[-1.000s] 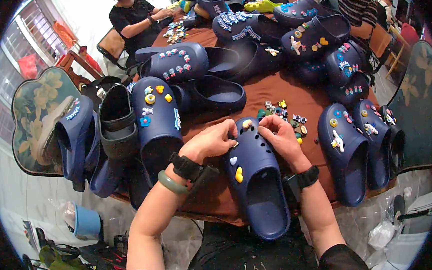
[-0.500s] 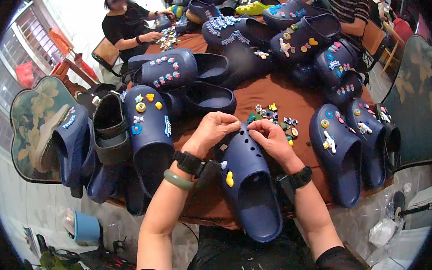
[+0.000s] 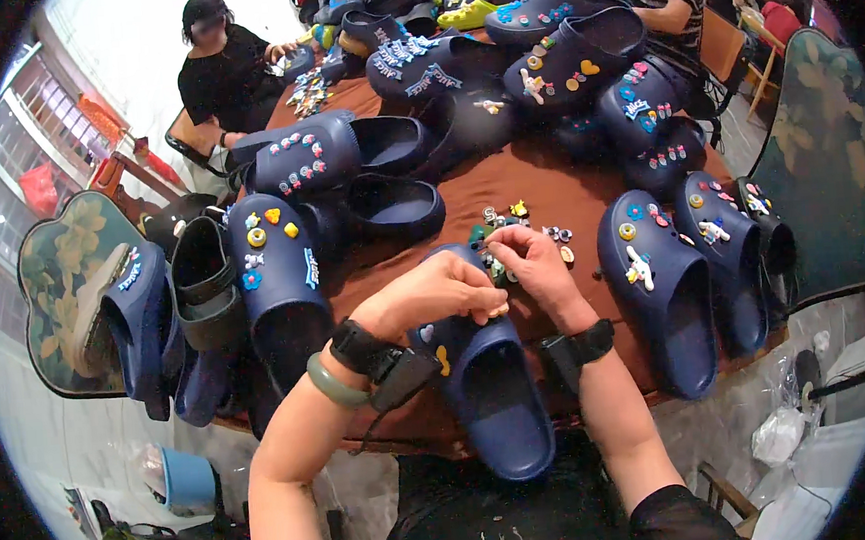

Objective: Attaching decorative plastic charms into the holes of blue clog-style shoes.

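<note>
A navy clog lies in front of me, heel toward me. Its holed upper carries a yellow charm and a small pale charm on the left side. My left hand lies across the upper and hides most of its holes. Its fingertips are pinched near the opening's upper edge; what they hold is too small to make out. My right hand is just beyond, at the near edge of a pile of small shoe charms, thumb and fingers pinched together. Anything between them is hidden.
Decorated navy clogs stand to the right, and more clogs to the left. Others are heaped at the back of the brown-covered table. Two people sit across it. A blue bin stands on the floor.
My left hand has moved from the clog's toe down over its upper toward the opening. My right hand has left the toe for the charms. The whole view has shifted slightly.
</note>
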The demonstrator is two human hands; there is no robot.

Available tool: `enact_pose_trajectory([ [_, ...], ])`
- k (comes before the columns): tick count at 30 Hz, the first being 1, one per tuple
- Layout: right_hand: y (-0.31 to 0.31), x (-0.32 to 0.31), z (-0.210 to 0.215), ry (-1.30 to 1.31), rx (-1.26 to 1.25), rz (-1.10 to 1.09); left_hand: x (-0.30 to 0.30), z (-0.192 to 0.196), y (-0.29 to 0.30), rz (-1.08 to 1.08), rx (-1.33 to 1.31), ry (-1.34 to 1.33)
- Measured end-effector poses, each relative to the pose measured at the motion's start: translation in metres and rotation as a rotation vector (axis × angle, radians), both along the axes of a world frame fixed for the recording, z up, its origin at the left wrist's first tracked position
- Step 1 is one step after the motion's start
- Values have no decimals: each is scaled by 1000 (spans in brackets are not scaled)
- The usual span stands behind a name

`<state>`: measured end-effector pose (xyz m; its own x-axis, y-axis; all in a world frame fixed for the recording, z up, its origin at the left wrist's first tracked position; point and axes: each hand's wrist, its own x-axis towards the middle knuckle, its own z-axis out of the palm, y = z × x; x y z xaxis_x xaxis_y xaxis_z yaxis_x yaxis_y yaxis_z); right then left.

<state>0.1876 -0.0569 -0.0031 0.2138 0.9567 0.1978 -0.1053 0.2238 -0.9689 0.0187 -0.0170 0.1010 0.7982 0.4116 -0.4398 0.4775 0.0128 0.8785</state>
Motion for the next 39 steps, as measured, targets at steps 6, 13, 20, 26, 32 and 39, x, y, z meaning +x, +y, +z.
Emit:
enact_pose_trajectory([
  [6, -2, -8, 6, -103, -20, -39, 5, -9, 1, 45, 103, 37],
  [13, -1, -11, 2, -61, 15, 3, 5, -20, -15, 82, 276, -43],
  [20, 0, -9, 1, -60, -18, 5, -9, -11, -30, -160, 1059, -233],
  [26, -2, -11, 5, -191, 19, -67, -5, 24, -58, -401, 1355, 76],
  [32, -3, -13, 5, -175, 28, -43, 4, -14, -71, -399, 1694, 410],
  [39, 2, -7, -7, -214, 44, -89, -14, -4, -60, -521, 1742, 158],
])
